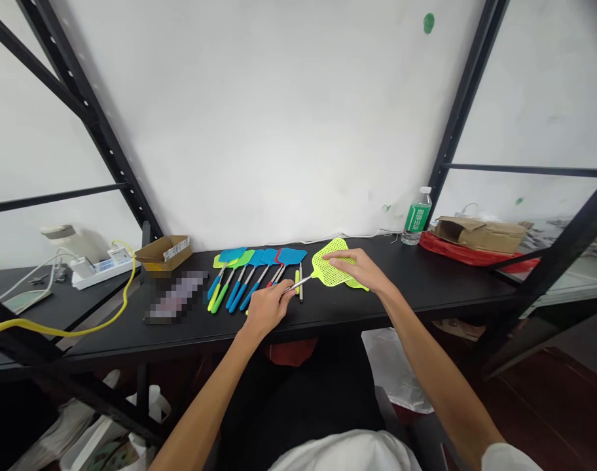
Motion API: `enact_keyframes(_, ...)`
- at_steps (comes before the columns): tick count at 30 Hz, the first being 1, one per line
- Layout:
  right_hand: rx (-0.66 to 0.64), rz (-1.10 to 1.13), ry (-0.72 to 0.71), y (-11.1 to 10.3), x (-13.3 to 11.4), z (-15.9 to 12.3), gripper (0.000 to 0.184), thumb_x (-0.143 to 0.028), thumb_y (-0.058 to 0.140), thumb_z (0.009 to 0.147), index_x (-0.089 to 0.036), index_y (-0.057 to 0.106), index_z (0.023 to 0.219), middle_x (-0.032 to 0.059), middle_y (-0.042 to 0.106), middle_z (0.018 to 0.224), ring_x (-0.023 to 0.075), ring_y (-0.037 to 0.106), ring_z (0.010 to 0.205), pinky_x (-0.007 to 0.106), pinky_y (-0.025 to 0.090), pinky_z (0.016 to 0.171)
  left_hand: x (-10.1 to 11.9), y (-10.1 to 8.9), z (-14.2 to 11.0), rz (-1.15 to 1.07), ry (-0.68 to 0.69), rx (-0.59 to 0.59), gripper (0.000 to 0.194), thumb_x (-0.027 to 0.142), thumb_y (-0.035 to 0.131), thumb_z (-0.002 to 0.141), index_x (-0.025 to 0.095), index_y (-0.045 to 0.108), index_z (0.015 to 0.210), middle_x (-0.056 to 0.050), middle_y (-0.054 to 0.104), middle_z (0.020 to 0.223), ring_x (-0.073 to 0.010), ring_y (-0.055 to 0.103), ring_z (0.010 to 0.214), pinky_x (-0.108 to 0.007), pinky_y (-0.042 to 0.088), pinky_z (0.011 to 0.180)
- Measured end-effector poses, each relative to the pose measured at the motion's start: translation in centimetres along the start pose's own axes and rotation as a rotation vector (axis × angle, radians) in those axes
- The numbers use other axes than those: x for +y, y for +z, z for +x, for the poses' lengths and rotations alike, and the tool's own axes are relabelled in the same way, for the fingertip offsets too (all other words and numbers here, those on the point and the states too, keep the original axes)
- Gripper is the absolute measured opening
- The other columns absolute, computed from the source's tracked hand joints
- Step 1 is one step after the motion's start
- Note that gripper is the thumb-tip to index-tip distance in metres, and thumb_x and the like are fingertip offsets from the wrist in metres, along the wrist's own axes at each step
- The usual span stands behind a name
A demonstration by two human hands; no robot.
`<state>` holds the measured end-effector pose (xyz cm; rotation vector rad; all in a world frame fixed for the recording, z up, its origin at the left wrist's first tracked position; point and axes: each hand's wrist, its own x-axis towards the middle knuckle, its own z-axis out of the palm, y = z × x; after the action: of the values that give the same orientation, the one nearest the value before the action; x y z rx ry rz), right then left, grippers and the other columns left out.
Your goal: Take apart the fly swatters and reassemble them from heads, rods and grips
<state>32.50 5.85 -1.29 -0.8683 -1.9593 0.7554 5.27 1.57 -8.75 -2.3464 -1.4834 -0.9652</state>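
My left hand [269, 306] is closed around the handle end of a yellow-green fly swatter [322, 273] with a metal shaft. My right hand [361, 268] rests on the swatter's mesh head, its fingers stretched out. Part of another yellow-green mesh piece [358, 285] shows beneath. Left of my hands lies a row of several fly swatters [252, 265], with blue and green heads, one with red showing. A slim pen-like stick [301, 291], dark at its lower end, lies just beyond my left hand.
The black table [426, 281] runs along a white wall. An open cardboard box [165, 254] and a blurred-out flat object [177, 297] are at left, near a power strip [102, 271] and yellow cable [124, 297]. A water bottle [417, 217] and cardboard piece [480, 234] stand right, beside metal posts.
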Motion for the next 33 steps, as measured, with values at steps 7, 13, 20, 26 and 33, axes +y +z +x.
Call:
enact_keyframes(7, 0.010, 0.062, 0.006, 0.2, 0.0, 0.1, 0.035, -0.048, 0.063, 0.087, -0.025, 0.078, 0.108, 0.0057, 0.075, 0.114, 0.0319, 0.064, 0.113, 0.043, 0.045, 0.099, 0.2, -0.1, 0.0, -0.006, -0.006, 0.004, 0.027, 0.041, 0.043, 0.101, 0.025, 0.063, 0.110, 0.000, 0.073, 0.081, -0.0155, 0.064, 0.066, -0.025, 0.037, 0.060)
enact_keyframes(13, 0.048, 0.112, 0.051, -1.1, 0.4, 0.2, 0.035, -0.052, 0.064, 0.086, -0.026, 0.080, 0.103, 0.0047, 0.075, 0.113, 0.0307, 0.064, 0.113, 0.043, 0.045, 0.100, 0.8, -0.3, 0.0, -0.002, -0.003, -0.026, 0.028, 0.042, 0.044, 0.101, 0.025, 0.062, 0.113, 0.000, 0.073, 0.082, -0.0160, 0.067, 0.070, -0.025, 0.039, 0.061)
enact_keyframes(20, 0.123, 0.160, 0.088, -2.9, 1.2, -0.1, 0.033, -0.050, 0.068, 0.083, -0.025, 0.081, 0.100, 0.0064, 0.077, 0.106, 0.0298, 0.066, 0.108, 0.042, 0.048, 0.095, 0.5, 0.0, 0.1, 0.009, 0.033, -0.042, 0.032, 0.041, 0.041, 0.102, 0.025, 0.066, 0.114, -0.003, 0.076, 0.093, -0.0180, 0.070, 0.080, -0.025, 0.041, 0.063)
enact_keyframes(26, 0.127, 0.092, 0.071, -2.3, 1.3, 0.0, 0.031, -0.049, 0.068, 0.083, -0.025, 0.081, 0.098, 0.0064, 0.077, 0.104, 0.0308, 0.066, 0.108, 0.043, 0.046, 0.099, 0.2, 0.2, -0.2, -0.024, 0.042, 0.013, 0.031, 0.039, 0.045, 0.101, 0.024, 0.069, 0.115, -0.004, 0.077, 0.099, -0.0175, 0.071, 0.082, -0.024, 0.043, 0.065)
enact_keyframes(33, 0.132, 0.128, 0.076, -1.6, 1.3, 0.1, 0.034, -0.049, 0.066, 0.084, -0.023, 0.080, 0.100, 0.0072, 0.076, 0.106, 0.0311, 0.065, 0.110, 0.044, 0.045, 0.100, 0.3, 0.1, -0.1, 0.015, 0.007, -0.005, 0.029, 0.036, 0.045, 0.101, 0.025, 0.067, 0.117, -0.003, 0.076, 0.098, -0.0176, 0.070, 0.083, -0.024, 0.042, 0.062)
